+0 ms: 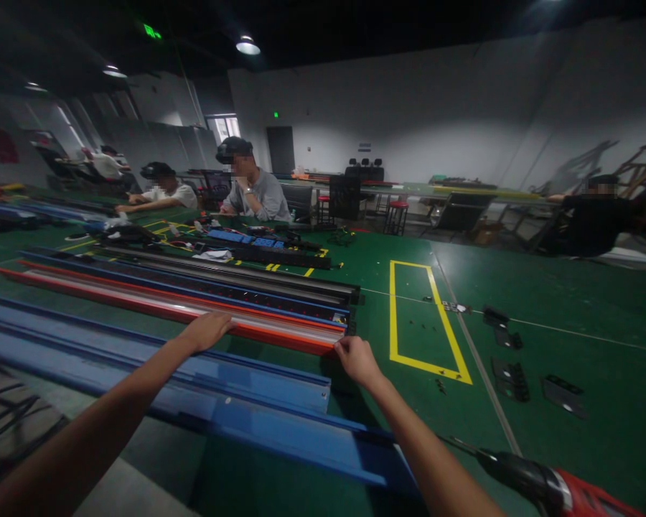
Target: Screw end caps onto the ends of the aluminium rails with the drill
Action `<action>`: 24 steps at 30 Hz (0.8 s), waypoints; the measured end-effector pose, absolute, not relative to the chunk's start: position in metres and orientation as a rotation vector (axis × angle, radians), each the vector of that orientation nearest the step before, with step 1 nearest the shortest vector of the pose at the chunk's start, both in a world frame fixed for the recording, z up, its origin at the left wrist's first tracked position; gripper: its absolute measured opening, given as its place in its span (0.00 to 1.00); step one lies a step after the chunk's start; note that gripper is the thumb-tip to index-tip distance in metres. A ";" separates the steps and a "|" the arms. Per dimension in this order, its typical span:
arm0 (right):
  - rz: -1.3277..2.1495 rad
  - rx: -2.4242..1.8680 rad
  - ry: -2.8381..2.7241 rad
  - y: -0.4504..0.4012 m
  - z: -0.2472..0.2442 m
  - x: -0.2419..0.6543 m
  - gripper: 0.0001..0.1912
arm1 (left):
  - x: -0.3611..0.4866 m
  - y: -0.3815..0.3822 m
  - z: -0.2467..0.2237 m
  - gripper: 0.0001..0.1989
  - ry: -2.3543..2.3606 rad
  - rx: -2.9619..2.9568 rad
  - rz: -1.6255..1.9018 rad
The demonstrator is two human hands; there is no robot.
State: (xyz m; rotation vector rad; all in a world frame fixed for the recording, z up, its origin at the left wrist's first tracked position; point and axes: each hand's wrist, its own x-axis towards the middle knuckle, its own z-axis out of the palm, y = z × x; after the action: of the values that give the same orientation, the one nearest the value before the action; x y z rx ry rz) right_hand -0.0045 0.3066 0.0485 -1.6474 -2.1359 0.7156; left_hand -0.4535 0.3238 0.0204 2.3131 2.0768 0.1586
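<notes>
Drill (543,482), orange rail (285,338), green tabletop (560,305), pale wall (436,108)

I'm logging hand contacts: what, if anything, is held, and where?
A long red-edged rail: the right hand pinches its right end; the left hand touches its near edge, grip unclear.

- green counter (581,305), marked with a yellow tape rectangle (393,310)
- red and black power drill (554,487), near right
- small black parts (509,380), right of the rectangle
- person in a grey top (269,195), far side, wearing dark headgear
- person in a white top (181,195), farther left
- red-topped stool (398,206), far, right of a black chair (345,196)
- dark door (280,151), far wall
- lit ceiling lamp (247,46)
</notes>
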 end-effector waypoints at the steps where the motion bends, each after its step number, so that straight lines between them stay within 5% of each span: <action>1: 0.715 -1.650 -2.135 0.306 0.049 -0.005 0.16 | -0.454 0.323 0.021 0.21 2.073 2.316 0.133; 24: 0.790 -1.625 -2.170 0.290 0.053 -0.020 0.15 | -0.465 0.302 0.036 0.23 2.021 2.273 0.043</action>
State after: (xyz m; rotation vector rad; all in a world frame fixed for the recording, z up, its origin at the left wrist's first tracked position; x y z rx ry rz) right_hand -0.0197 0.2896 0.0525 -1.6248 -2.1701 0.7896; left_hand -0.4652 0.3017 0.0360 2.2728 2.0206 0.0425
